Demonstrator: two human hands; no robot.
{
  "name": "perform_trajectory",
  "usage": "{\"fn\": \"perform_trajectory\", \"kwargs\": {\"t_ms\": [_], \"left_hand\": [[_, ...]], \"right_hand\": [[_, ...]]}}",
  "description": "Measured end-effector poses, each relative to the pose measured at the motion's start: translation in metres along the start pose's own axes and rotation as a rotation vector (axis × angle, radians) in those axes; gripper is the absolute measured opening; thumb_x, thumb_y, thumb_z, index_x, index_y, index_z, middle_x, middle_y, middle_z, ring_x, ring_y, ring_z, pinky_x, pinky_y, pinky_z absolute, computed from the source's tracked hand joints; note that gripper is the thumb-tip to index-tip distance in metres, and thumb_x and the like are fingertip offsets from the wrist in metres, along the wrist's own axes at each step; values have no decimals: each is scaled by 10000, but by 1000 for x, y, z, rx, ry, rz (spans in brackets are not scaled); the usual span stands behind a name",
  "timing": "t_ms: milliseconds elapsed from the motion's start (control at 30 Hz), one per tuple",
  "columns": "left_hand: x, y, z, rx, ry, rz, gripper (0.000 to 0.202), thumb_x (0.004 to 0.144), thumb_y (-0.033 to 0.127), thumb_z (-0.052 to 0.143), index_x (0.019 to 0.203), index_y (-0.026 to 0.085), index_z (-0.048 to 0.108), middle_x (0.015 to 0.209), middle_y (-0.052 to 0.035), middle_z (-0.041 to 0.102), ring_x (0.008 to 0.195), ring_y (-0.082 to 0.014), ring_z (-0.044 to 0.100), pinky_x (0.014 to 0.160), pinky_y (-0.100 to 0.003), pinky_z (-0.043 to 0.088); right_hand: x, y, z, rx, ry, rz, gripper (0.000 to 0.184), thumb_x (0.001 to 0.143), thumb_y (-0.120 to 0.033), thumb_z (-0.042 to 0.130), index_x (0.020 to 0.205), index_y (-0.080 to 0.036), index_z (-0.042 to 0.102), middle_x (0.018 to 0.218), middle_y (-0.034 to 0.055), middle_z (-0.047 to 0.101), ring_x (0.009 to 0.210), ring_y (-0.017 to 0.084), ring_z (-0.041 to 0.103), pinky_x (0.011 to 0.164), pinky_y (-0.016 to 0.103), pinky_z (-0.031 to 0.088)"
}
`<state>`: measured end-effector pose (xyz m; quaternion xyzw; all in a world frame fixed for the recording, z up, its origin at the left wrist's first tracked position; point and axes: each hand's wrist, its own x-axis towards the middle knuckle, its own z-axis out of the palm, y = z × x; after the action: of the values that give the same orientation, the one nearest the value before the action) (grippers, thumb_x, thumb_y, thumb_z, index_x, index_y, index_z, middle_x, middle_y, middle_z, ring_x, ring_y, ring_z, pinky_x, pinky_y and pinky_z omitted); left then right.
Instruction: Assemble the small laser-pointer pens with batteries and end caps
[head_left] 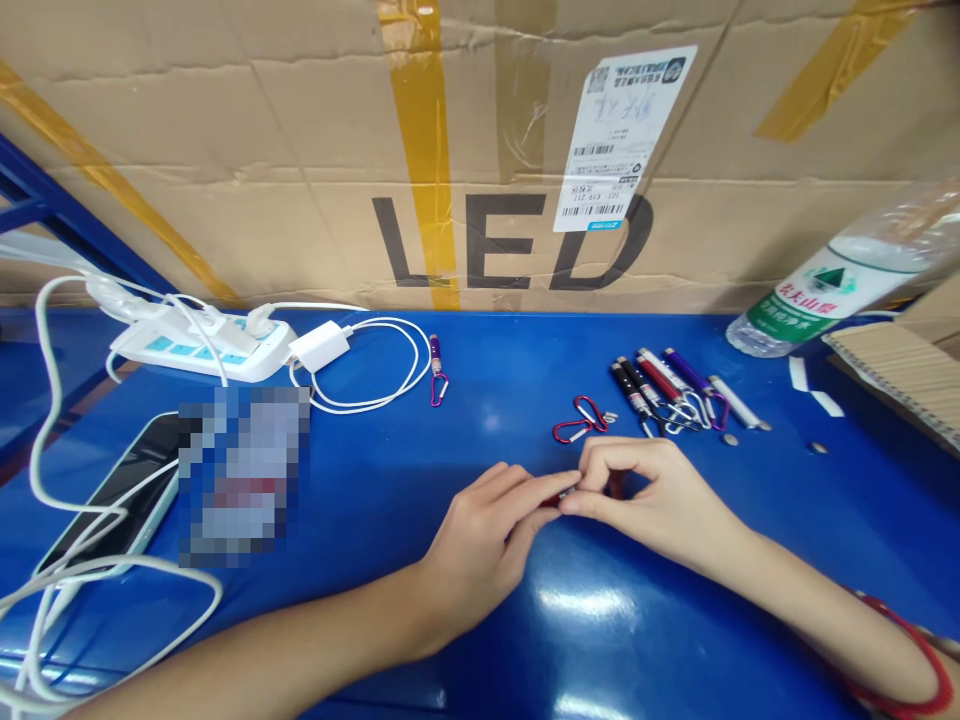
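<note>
My left hand [487, 535] and my right hand [651, 495] meet over the blue table [465, 450], fingers pinched together on a small red keychain flashlight [559, 494], mostly hidden between them. Just beyond my right hand lie two red carabiner clips [577, 420] and a bunch of several keychain flashlights [667, 385] in black, red, purple and silver. A single purple keychain flashlight [436, 365] lies apart, farther left. Small round button cells [817, 447] lie to the right.
A big cardboard box marked LED [480, 150] walls off the back. A white power strip [199, 345] with a charger [321, 347] and cables, and a phone [112, 490], sit left. A plastic water bottle [832, 285] lies at right beside corrugated cardboard [900, 375].
</note>
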<state>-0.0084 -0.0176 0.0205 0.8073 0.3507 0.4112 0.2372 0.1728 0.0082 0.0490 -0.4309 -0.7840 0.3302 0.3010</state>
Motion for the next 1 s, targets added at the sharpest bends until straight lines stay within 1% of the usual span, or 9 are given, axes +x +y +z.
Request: {"fn": "perform_trajectory", "kwargs": {"t_ms": [100,200,400,533,667,800,900,1000], "left_hand": [[0,1,0,7,-24,-48,228,934,180,425,1056,147,615,760,-40,637,661,-145,554,665,-263,485],[0,2,-1,7,-66,-106,195,915,137,440,1013,168,605,807,-31,650,694,-149,568,702,-267,473],[0,5,0,56,-120,-151,165,904,129,438,962,174,586,809,-30,644,704,-172,578,675,-281,457],[1,6,0,96,-138,-165,186,906,128,413,971,174,582,823,-39,647,715,-187,592,678,-300,469],[-1,4,1,131,-129,-174,204,908,144,399,980,174,588,853,-56,661,750,-211,607,704,-328,486],[-2,3,2,104,-104,-202,206,908,153,410,1005,180,589,919,-59,671,824,-219,620,765,-335,486],[-1,4,1,79,-89,-219,207,915,156,405,1006,188,588,921,-51,665,822,-205,618,761,-314,479],[2,6,0,43,-68,-233,201,918,153,403,996,191,584,890,-38,653,796,-186,611,735,-288,470]], "right_hand": [[-1,1,2,-39,-8,38,439,779,-492,598,495,-169,508,520,-9,552,471,97,494,453,217,386],[-2,1,4,-105,1,37,437,784,-489,592,499,-174,488,510,-24,535,458,86,478,444,202,369],[-3,3,6,-268,30,-91,430,833,-470,545,525,-176,484,512,-41,539,449,66,488,433,176,331],[-4,1,6,-349,38,-156,445,880,-466,474,540,-179,482,512,-46,537,439,61,486,433,173,327],[-5,-2,8,-451,64,-247,462,929,-439,388,561,-181,499,508,-45,535,424,60,482,441,183,323],[-3,-5,9,-546,102,-322,474,959,-399,326,580,-181,510,505,-36,537,428,70,500,448,197,321],[-3,-7,8,-590,134,-349,469,962,-388,321,588,-181,515,508,-30,543,435,79,517,452,206,322],[-3,-7,7,-579,152,-350,429,945,-392,370,604,-183,526,526,-31,564,450,82,536,461,203,338]]}}
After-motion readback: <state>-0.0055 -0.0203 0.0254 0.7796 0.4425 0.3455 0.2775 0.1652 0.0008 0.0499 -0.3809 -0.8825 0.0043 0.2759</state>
